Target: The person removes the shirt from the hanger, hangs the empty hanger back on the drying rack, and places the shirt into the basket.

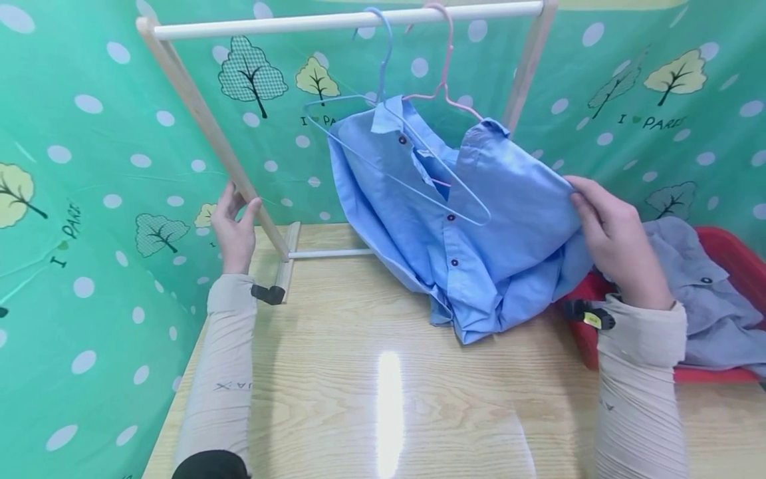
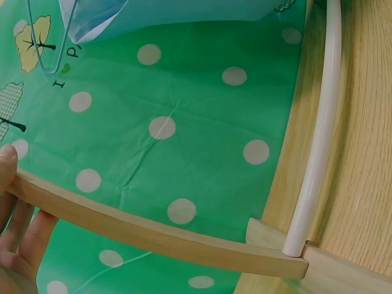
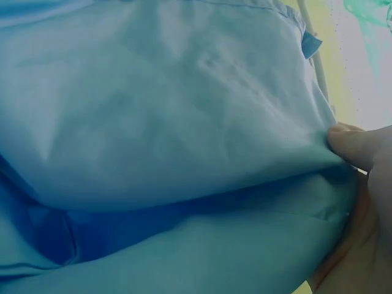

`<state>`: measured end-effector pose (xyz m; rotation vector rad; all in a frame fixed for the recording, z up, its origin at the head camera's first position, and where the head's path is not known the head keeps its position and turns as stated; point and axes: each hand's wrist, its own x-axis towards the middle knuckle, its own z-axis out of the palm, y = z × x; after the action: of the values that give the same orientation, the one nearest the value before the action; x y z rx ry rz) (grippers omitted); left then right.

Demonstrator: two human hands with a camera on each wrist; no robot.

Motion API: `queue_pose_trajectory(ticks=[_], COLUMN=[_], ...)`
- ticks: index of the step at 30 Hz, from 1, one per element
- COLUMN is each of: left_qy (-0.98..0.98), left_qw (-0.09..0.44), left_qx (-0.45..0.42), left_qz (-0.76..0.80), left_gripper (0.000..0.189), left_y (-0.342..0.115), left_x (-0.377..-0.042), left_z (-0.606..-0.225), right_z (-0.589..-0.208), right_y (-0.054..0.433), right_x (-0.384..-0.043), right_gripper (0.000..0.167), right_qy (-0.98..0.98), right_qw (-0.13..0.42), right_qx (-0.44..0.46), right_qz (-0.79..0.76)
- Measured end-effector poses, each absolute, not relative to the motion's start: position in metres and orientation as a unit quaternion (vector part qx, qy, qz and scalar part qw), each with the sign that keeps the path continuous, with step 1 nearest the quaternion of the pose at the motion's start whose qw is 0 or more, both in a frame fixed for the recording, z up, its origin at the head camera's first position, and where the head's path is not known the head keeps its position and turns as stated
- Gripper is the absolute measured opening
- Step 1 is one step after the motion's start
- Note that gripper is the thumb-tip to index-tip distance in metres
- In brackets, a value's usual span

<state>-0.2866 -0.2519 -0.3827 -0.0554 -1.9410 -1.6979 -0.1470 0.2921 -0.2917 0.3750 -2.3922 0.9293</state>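
Note:
A light blue buttoned shirt (image 1: 413, 193) hangs from the rack on a pink hanger (image 1: 445, 66), whose lower part is hidden inside it. In front of the shirt's chest hangs an empty blue hanger (image 1: 385, 60), tilted down to the right. With thumb and fingers my right hand (image 1: 619, 236) pinches the shirt at its right shoulder edge and pulls it outward; the right wrist view shows the thumb (image 3: 352, 146) pressed on the cloth. My left hand (image 1: 235, 229) grips the rack's left wooden post (image 1: 203, 126), fingers behind and thumb in front.
The rack's white top rod (image 1: 269, 26) spans the back, with a lower rod (image 1: 332, 253) near the wooden table (image 1: 335, 372). At the right stands a red basket (image 1: 727, 249) with grey-blue clothing (image 1: 688, 286) in it. Green dotted cloth (image 1: 78, 266) covers the walls.

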Motion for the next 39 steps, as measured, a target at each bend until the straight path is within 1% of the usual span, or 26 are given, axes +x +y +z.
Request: queue_pose_trajectory(ticks=[12,24,29,39], left_qy=[-0.727,-0.725,-0.727,-0.726], left_qw=[0.271,0.280,0.284,0.276], left_qx=[-0.018,-0.019,-0.016,-0.014], left_qz=[-0.630,-0.629,-0.625,-0.630], left_gripper=[0.057,0.056,0.056,0.057], left_y=[-0.252,-0.252,-0.254,-0.252], left_x=[-0.287,-0.287,-0.288,-0.288], left_z=[-0.383,-0.384,-0.384,-0.384], right_z=[-0.289,-0.291,-0.293,-0.299], right_y=[0.283,0.278,0.275,0.271], right_x=[-0.150,-0.152,-0.155,-0.162], right_gripper=[0.034,0.034,0.031,0.023], right_qy=[-0.895,-0.887,-0.873,-0.831], right_qw=[0.248,0.259,0.287,0.393], right_qx=[0.145,0.145,0.143,0.110], right_qz=[0.340,0.355,0.367,0.379])
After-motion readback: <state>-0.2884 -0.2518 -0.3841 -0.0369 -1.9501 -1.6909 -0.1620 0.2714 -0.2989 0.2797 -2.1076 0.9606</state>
